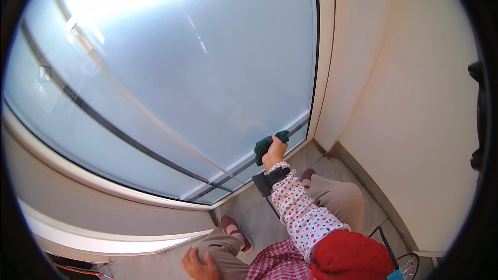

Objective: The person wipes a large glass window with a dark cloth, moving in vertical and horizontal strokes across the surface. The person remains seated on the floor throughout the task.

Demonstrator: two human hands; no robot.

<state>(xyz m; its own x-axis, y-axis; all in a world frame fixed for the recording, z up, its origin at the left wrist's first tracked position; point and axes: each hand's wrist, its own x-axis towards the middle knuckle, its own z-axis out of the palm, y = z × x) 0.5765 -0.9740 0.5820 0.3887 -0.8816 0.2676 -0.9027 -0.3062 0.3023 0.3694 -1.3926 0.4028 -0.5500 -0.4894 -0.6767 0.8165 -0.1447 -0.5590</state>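
Observation:
In the head view, my right hand [276,151] grips a crumpled dark green cloth [264,148] low on a frosted glass pane [233,70]. The cloth lies over the pale strip near the pane's lower edge, apparently touching it. A black device on a strap [272,179] goes round my right wrist, over a polka-dot sleeve [301,214]. My left hand [199,263] rests on my left knee with fingers spread and nothing in it. Its lower part is cut off by the picture's bottom edge.
A pale wall [412,97] rises on the right beside the window frame [325,58]. Grey floor tiles [256,202] lie under my shoes. A black cable [413,256] loops near my right side. Reddish wires [83,270] show at the lower left. A dark object [481,114] stands at the far right rim.

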